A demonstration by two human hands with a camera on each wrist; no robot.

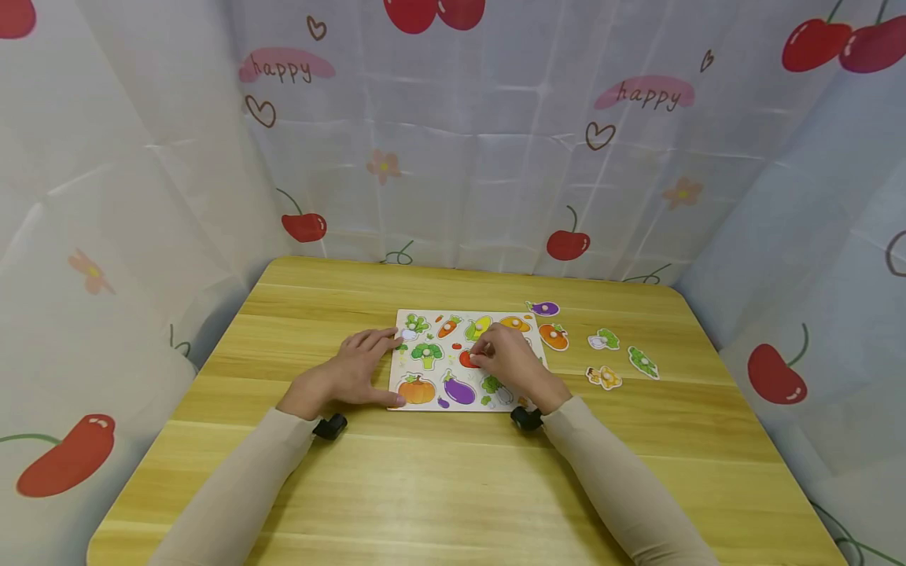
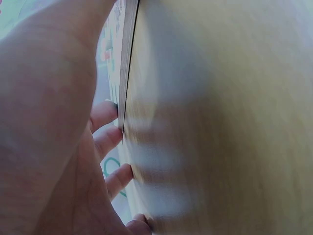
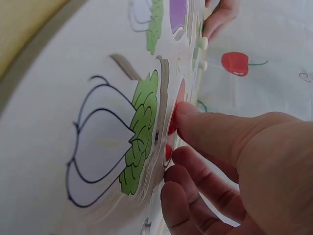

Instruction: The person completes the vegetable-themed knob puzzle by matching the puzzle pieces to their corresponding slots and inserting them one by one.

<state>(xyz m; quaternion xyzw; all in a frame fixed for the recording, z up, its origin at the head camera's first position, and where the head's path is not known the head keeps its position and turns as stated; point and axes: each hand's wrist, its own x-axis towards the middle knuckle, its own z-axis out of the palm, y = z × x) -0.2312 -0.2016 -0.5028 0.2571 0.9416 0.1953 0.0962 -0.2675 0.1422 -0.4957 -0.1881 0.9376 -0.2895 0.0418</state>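
A white wooden vegetable puzzle board (image 1: 438,379) lies on the table. My left hand (image 1: 357,369) rests along its left side with fingers spread, the thumb at the near corner. In the left wrist view, fingertips (image 2: 110,142) meet the board's edge and the tabletop. Over the middle of the board, my right hand (image 1: 511,362) pinches a red tomato piece (image 1: 466,359) between thumb and fingers. The right wrist view shows the tomato piece (image 3: 172,125) close against the board, partly hidden by the thumb. A white-and-green vegetable picture (image 3: 107,134) is nearer that camera.
Loose pieces lie right of the board: an eggplant (image 1: 544,309), a pumpkin (image 1: 554,337), a white-and-green vegetable (image 1: 604,339), a pea pod (image 1: 643,362) and a yellow-brown piece (image 1: 604,377). Knobbed broccoli (image 1: 427,354) and carrot (image 1: 448,327) pieces sit on the board. A printed curtain (image 1: 453,212) stands behind the table.
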